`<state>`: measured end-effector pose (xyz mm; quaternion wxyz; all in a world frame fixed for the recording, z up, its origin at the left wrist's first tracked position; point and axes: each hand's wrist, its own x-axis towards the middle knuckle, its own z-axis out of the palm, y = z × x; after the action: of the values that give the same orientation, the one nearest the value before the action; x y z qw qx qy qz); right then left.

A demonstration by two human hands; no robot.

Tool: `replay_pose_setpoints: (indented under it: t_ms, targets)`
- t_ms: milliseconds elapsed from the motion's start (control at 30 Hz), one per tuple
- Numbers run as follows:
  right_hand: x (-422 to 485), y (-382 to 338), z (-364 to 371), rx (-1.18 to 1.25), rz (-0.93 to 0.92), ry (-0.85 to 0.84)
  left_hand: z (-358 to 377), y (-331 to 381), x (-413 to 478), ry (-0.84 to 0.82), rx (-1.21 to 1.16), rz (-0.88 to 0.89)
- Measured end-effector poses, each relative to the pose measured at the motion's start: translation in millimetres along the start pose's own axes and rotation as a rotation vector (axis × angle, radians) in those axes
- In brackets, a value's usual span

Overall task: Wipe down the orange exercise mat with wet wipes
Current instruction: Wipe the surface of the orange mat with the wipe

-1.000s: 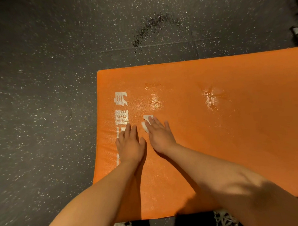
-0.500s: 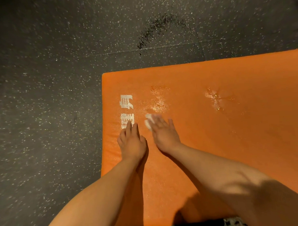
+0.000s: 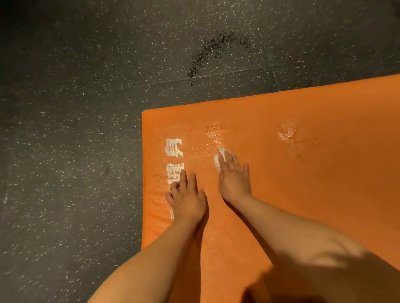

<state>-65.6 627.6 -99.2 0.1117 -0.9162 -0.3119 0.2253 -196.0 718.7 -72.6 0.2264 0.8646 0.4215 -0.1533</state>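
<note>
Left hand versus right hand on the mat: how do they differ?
The right hand presses a white wipe down; the left hand rests bare on the mat. The left hand covers part of the white lettering near the edge; the right hand lies farther in, by a wet patch. Both lie flat, palm down, fingers straight.

Orange exercise mat [image 3: 332, 192]: lies flat on the dark speckled floor [image 3: 70, 156], its near-left corner region in view. White printed characters [image 3: 174, 150] run along its left edge. Two glossy wet patches [image 3: 213, 135] [image 3: 287, 133] show near the far edge.

Wet wipe [image 3: 218, 160]: white, small, bunched, pressed onto the mat beneath the straight fingers of the right hand [image 3: 235, 177], just below the left-hand wet patch.
</note>
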Motion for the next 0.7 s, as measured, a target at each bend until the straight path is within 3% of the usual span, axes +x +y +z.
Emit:
replay_pose_setpoints:
  t_ms: [67,133,300,467,533,700]
  targets:
    - [-3.2,8.2,0.1,0.04,0.115,0.056,2.0,1.6,-0.2,0.001,-0.001,-0.013]
    - [-9.7,1.7,2.9,0.063,0.105,0.048,2.2,1.3,0.1,0.005,-0.007,-0.009]
    - [-22.2,-10.6,12.6,-0.037,-0.234,-0.083,0.2,0.5,-0.8,0.017,0.009,0.01]
    - [-7.9,24.7,-2.0,-0.021,0.107,0.063,-2.0,-0.6,1.4,0.028,0.009,0.014]
    - [-4.8,19.0,-2.0,0.04,0.145,0.082,-3.8,0.4,3.8,0.04,-0.007,0.011]
    - [16.4,-24.7,2.7,0.03,-0.147,-0.084,-11.0,1.9,23.2,0.093,-0.052,0.002]
